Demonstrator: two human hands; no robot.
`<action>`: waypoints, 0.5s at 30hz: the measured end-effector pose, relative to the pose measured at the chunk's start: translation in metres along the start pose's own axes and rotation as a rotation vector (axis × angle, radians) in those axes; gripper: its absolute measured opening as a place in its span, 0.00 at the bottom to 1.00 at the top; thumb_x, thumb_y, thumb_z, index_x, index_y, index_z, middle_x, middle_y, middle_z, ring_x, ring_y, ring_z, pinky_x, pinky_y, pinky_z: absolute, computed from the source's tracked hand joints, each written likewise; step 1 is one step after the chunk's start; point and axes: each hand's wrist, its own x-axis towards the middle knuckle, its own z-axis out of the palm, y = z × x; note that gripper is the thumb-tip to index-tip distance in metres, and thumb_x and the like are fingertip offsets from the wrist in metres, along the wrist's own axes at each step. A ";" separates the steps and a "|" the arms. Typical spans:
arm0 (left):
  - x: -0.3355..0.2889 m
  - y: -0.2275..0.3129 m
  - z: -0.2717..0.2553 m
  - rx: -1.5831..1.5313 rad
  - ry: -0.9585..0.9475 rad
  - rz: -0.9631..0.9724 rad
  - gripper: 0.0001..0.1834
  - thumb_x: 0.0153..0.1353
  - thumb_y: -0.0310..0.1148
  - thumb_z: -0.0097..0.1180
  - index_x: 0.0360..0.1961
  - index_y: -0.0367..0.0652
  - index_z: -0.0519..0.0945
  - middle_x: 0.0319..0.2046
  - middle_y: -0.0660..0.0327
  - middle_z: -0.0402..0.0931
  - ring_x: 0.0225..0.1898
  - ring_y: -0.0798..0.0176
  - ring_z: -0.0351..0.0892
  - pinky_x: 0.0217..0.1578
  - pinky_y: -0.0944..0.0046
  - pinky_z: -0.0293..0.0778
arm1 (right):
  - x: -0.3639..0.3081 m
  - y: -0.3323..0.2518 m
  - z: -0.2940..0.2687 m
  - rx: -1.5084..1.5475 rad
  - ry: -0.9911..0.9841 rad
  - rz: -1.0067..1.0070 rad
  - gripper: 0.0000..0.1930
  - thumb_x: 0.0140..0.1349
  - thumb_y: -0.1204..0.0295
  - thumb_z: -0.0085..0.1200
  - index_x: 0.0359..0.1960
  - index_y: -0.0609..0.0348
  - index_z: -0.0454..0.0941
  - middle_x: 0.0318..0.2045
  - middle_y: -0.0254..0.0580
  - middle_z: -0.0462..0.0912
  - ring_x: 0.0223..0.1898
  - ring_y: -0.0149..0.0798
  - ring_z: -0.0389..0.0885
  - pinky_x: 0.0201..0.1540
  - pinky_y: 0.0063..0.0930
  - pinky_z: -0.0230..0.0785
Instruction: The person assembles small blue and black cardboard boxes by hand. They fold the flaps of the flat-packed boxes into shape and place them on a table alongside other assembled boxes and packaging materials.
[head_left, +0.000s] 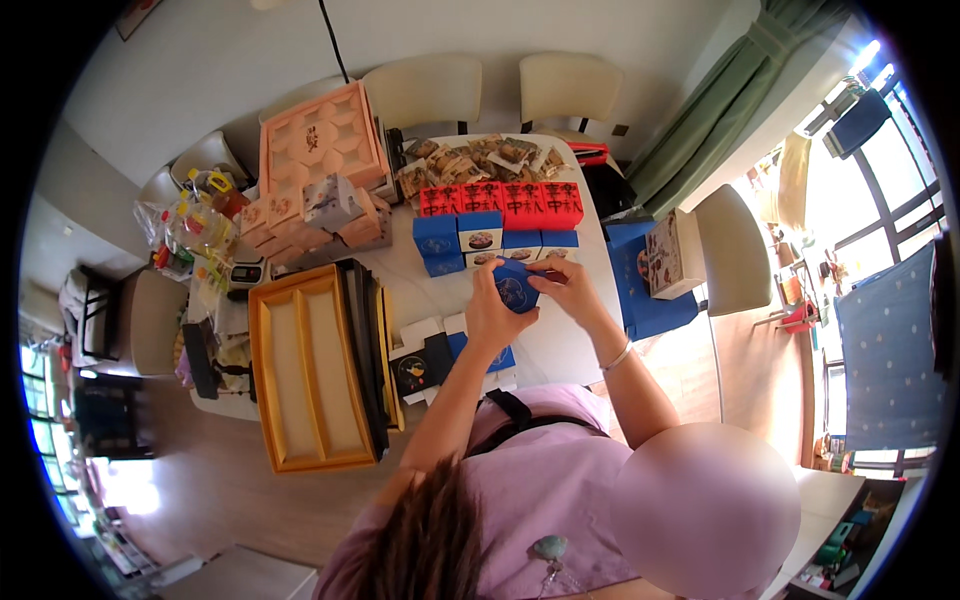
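Observation:
A small blue box (516, 288) with a light pattern is held up over the near part of the table. My left hand (492, 310) wraps round its left side. At the box's upper right, the fingers of my right hand (568, 286) pinch its edge or flap. Just beyond my hands stands a stack of blue boxes (438, 238), some showing white picture panels. Behind that stack runs a row of red boxes (500, 203) with black lettering. Near my left forearm lie flat or partly folded cartons (430, 362) in black, white and blue.
Wrapped packets (480, 160) are heaped at the table's far side. Pink boxes (320, 135) pile up at the far left. A gold-rimmed tray (262, 370) leans over the left edge. Right of the table, a chair (735, 250) stands beside a blue bag (640, 300) and a carton (676, 252).

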 end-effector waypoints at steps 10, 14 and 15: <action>0.008 -0.064 0.022 -1.019 -0.251 -0.669 0.53 0.51 0.68 0.56 0.69 0.49 0.52 0.59 0.46 0.67 0.56 0.41 0.73 0.44 0.49 0.80 | 0.016 -0.031 -0.034 -0.398 -0.108 -0.141 0.27 0.44 0.78 0.68 0.51 0.55 0.78 0.47 0.42 0.81 0.49 0.42 0.79 0.49 0.32 0.74; 0.017 -0.068 0.009 -1.479 -0.557 -0.864 0.55 0.52 0.82 0.27 0.68 0.51 0.57 0.54 0.47 0.74 0.54 0.40 0.76 0.40 0.48 0.81 | 0.011 -0.024 -0.021 -0.553 -0.088 -0.359 0.25 0.44 0.81 0.65 0.48 0.54 0.78 0.50 0.41 0.78 0.53 0.45 0.75 0.54 0.35 0.71; 0.017 -0.068 0.009 -1.493 -0.500 -0.893 0.42 0.60 0.70 0.44 0.65 0.51 0.62 0.47 0.49 0.78 0.49 0.43 0.80 0.37 0.49 0.82 | 0.009 -0.018 -0.017 -0.511 -0.100 -0.333 0.26 0.45 0.79 0.67 0.50 0.54 0.78 0.49 0.42 0.78 0.52 0.47 0.75 0.56 0.37 0.69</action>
